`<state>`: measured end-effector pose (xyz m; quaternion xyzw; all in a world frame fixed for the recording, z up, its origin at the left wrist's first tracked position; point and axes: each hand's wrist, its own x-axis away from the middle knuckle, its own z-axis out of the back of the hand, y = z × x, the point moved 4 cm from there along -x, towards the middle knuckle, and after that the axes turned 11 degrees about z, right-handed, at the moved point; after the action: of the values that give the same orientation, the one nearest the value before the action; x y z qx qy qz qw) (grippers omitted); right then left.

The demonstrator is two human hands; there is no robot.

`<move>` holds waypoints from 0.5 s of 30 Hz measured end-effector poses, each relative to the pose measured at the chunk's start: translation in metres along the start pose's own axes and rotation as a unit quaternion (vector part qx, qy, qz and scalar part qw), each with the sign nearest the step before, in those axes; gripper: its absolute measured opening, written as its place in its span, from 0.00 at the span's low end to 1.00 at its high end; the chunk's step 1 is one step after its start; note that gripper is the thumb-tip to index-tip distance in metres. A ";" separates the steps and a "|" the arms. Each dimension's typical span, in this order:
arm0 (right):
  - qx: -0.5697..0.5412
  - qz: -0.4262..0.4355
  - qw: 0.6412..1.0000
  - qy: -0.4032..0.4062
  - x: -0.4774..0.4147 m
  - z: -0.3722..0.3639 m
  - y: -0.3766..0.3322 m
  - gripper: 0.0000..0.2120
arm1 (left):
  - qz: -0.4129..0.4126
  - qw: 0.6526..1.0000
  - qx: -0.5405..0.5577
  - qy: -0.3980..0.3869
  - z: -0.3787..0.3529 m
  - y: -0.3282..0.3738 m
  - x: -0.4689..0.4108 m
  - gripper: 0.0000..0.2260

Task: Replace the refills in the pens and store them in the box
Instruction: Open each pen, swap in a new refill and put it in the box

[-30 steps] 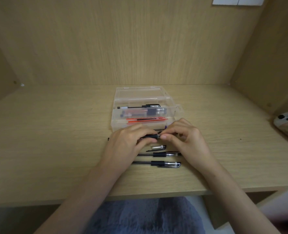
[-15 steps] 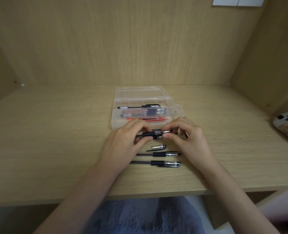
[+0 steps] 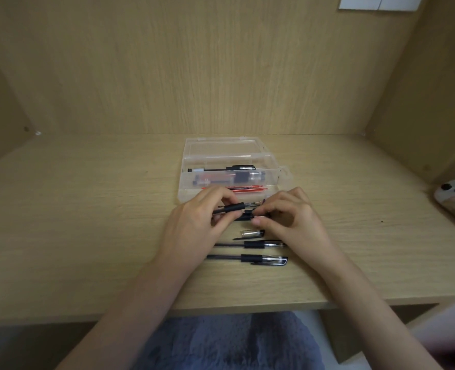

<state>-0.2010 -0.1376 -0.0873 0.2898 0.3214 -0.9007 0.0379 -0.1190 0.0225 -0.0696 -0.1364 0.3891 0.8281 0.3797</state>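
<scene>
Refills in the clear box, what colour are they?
The refills are red; head view shows them best.

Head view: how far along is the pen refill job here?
Done, apparently: two pens lie in the clear box. In hand: left hand grips an uncapped pen, right hand pinches at its tip end; a loose cap lies below. Left: two capped pens on the desk, red refills in the box.

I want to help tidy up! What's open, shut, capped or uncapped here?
Box: open, lid folded back.
Held pen: uncapped, gripped by left hand.
Right hand: curled at pen tip, hold unclear.
Loose cap: off, lying on desk.
Nearest pen: capped.
Next pen: capped.
</scene>
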 end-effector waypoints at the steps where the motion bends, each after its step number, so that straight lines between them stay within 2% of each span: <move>1: -0.016 -0.008 1.000 0.014 0.000 0.002 -0.001 0.10 | -0.001 1.000 0.003 -0.002 0.000 0.000 0.000 0.06; 9: -0.193 -0.069 0.977 0.053 0.000 0.008 -0.006 0.04 | -0.017 1.000 0.015 -0.008 -0.001 0.004 0.001 0.07; 15: -0.281 -0.082 0.951 0.099 0.000 0.013 -0.009 0.03 | 0.007 0.999 0.047 -0.012 -0.001 0.002 0.002 0.08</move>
<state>-0.2094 -0.1389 -0.0739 0.3279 0.5864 -0.7406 0.0114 -0.1215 0.0216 -0.0704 -0.1053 0.4238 0.8132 0.3847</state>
